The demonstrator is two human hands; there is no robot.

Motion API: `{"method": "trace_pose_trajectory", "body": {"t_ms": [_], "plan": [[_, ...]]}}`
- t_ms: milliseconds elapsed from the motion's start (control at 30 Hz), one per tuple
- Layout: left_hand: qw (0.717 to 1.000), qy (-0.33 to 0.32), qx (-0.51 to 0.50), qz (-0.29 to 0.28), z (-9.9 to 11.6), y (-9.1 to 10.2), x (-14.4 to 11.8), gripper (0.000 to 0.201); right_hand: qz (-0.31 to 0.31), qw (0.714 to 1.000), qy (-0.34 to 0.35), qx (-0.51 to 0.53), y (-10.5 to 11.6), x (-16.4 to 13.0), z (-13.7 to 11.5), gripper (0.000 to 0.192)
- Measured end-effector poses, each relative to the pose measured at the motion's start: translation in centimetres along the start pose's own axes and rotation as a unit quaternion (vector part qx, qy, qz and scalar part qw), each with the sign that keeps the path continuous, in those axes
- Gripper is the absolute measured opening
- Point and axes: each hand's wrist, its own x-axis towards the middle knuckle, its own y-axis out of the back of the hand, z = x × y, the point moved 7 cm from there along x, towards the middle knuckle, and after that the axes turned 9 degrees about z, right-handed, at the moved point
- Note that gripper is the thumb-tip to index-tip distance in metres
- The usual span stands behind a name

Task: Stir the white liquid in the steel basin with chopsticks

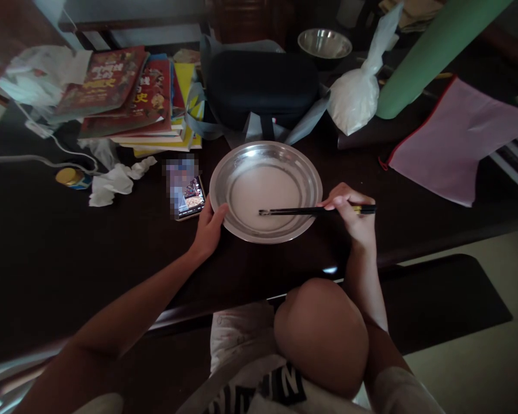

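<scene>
A wide steel basin [309, 172] stands on the dark table in front of me, with a whitish, smooth-looking content [263, 192] in its bottom. My left hand [209, 227] grips the basin's left rim, thumb over the edge and fingers outside. In my right hand [349, 210] is a pair of black chopsticks [300, 211], held across the basin's right rim. Their pale-coated tips reach the whitish content near the middle. Just left of the basin, close to my left hand, a phone [185, 190] lies with its screen lit.
Crumpled tissue [112, 183] and a small jar with a yellow lid [71, 177] lie left. Behind are stacked books [125, 98], a black case [263, 83], a tied bag of white powder [354, 100] and a steel bowl [324, 43]. A green roll [431, 57] and pink mesh bag [453, 141] stand right.
</scene>
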Motion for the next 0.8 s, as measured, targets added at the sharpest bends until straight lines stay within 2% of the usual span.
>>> {"method": "trace_pose_trajectory", "body": {"t_ms": [67,233,267,367,433,533,600,733,800], "plan": [[1.0,0.004,-0.004,0.001,-0.1,0.0,0.0,0.06,-0.023,0.999,0.007,-0.022,-0.3,0.0,0.0,0.023],[1.0,0.013,-0.007,-0.002,-0.3,0.0,0.0,0.058,0.07,0.997,0.002,0.023,1.1,0.1,0.1,0.032],[1.0,0.013,-0.01,-0.001,-0.3,0.0,0.0,0.058,0.062,0.998,-0.001,0.033,1.0,0.1,0.1,0.032],[1.0,0.011,-0.01,0.005,-0.3,0.1,0.0,0.059,-0.013,1.0,-0.007,0.02,-0.2,0.0,0.1,0.025],[1.0,0.006,-0.004,0.006,-0.2,0.1,0.0,0.058,-0.024,1.0,-0.005,-0.003,-0.3,0.0,0.1,0.021],[1.0,-0.008,-0.003,-0.003,0.0,0.0,0.0,0.057,0.05,0.999,-0.003,0.001,0.8,0.1,0.2,0.028],[1.0,-0.008,-0.006,-0.007,0.0,0.0,0.0,0.058,0.072,0.997,-0.008,0.019,1.2,0.0,0.3,0.033],[1.0,-0.005,-0.005,0.0,-0.1,0.0,0.0,0.056,0.001,1.0,-0.009,0.005,0.1,0.0,0.2,0.027],[1.0,-0.006,-0.004,0.002,-0.1,0.0,0.0,0.055,0.003,1.0,0.004,-0.015,0.1,0.0,0.0,0.023]]}}
